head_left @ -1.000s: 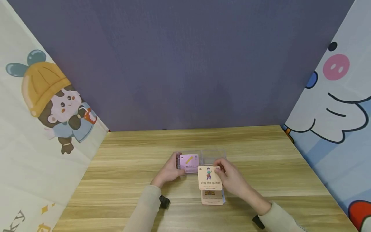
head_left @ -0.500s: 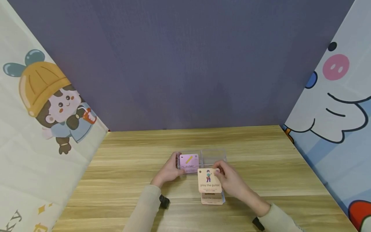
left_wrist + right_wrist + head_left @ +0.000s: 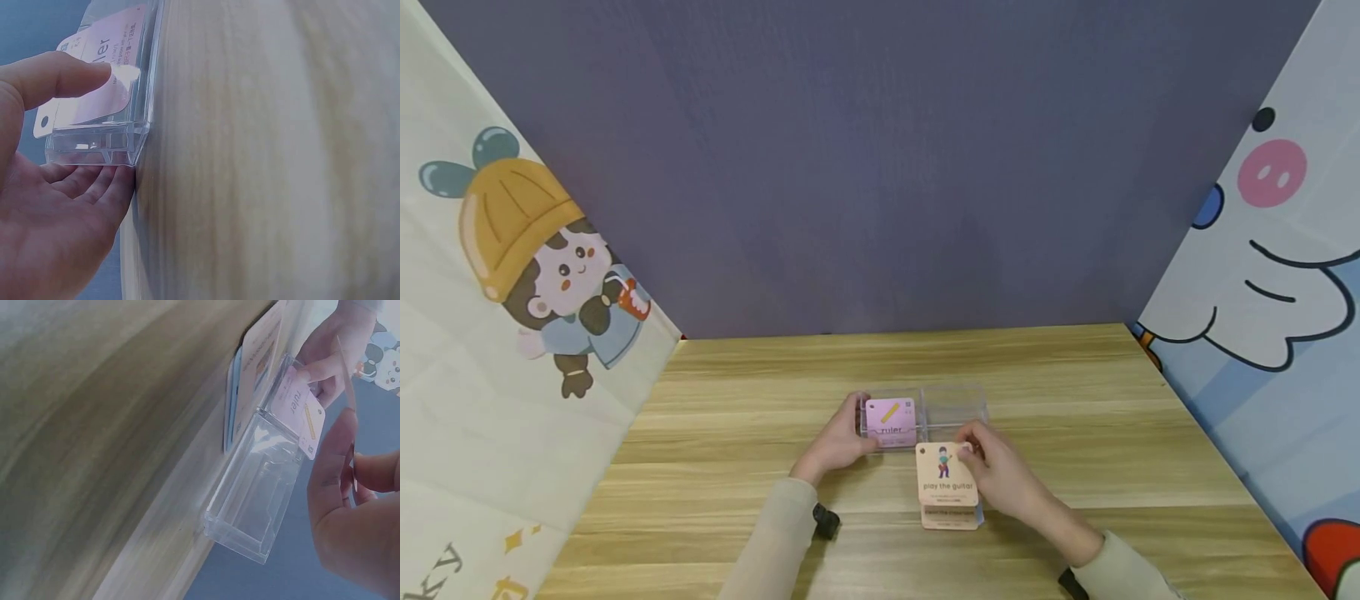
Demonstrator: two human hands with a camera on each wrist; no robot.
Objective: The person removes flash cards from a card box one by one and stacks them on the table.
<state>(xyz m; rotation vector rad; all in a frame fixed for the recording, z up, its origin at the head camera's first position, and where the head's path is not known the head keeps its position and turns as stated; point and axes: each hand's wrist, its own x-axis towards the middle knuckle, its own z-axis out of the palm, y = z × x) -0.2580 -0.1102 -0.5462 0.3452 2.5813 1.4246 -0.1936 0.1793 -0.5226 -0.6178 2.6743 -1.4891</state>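
Note:
A clear plastic box (image 3: 955,405) with two compartments stands on the table. In its left compartment leans a pink "ruler" card (image 3: 891,417). My left hand (image 3: 837,440) grips the box's left end. In the left wrist view the thumb (image 3: 69,78) lies over the card's face and the fingers curl against the end wall. My right hand (image 3: 1003,475) pinches a cream "play the guitar" flashcard (image 3: 940,473) by its upper right corner. That card overlaps a small stack of flashcards (image 3: 949,518) lying in front of the box; bluish cards (image 3: 233,394) show under the top one.
The box's right compartment holds no card. Wood-grain table (image 3: 737,400) stretches to either side, ending at a dark blue-grey panel (image 3: 880,167) behind. Cartoon-printed sheets (image 3: 475,333) flank it left and right.
My right hand has drawn the guitar card toward me and lower over the stack, covering more of the card beneath. My left hand keeps its hold on the box.

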